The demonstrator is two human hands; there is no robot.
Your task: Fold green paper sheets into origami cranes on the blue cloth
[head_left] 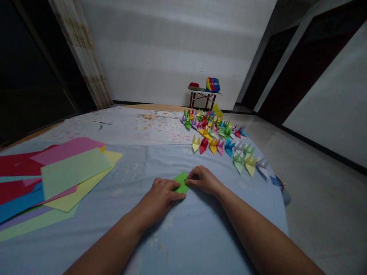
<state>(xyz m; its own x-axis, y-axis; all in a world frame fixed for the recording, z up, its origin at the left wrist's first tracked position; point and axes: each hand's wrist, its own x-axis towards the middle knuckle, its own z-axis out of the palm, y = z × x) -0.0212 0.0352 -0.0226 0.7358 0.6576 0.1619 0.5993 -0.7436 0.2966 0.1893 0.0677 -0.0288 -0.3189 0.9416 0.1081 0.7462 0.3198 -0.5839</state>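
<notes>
A small piece of folded green paper lies on the cloth-covered table between my two hands. My left hand rests on its left side, fingers stretched over the paper with the thumb along its near edge. At the paper's right edge, my right hand pinches with thumb and index finger, the other fingers curled. The paper's left part is hidden under my left fingers.
Loose sheets of coloured paper are piled on the left of the table. Many folded paper cranes stand at the far right, near the tablecloth's edge. A small stand holding a colourful box is by the wall.
</notes>
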